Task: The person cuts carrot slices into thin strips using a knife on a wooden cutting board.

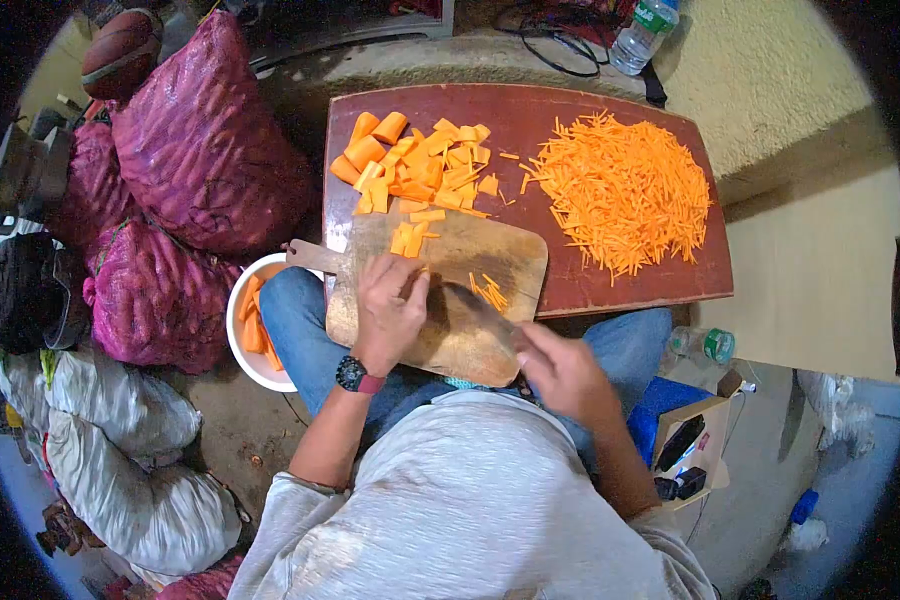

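The step in hand looks to be slicing carrot into matchsticks on the wooden cutting board [515, 240]. The right hand [567, 372] has its grip closed around the knife [480, 308], whose blurred blade angles over the board. The left hand [390, 308] bunches its fingers down on the board; whether its grip pinches carrot beneath, I cannot tell. Cut carrot strips [489, 293] lie beside the blade, and carrot slices [408, 239] wait just beyond the left hand. Carrot chunks [425, 165] and a matchstick heap [625, 195] sit on the bench [530, 112]. The next stroke probably calls for fingertips tucked back from the edge.
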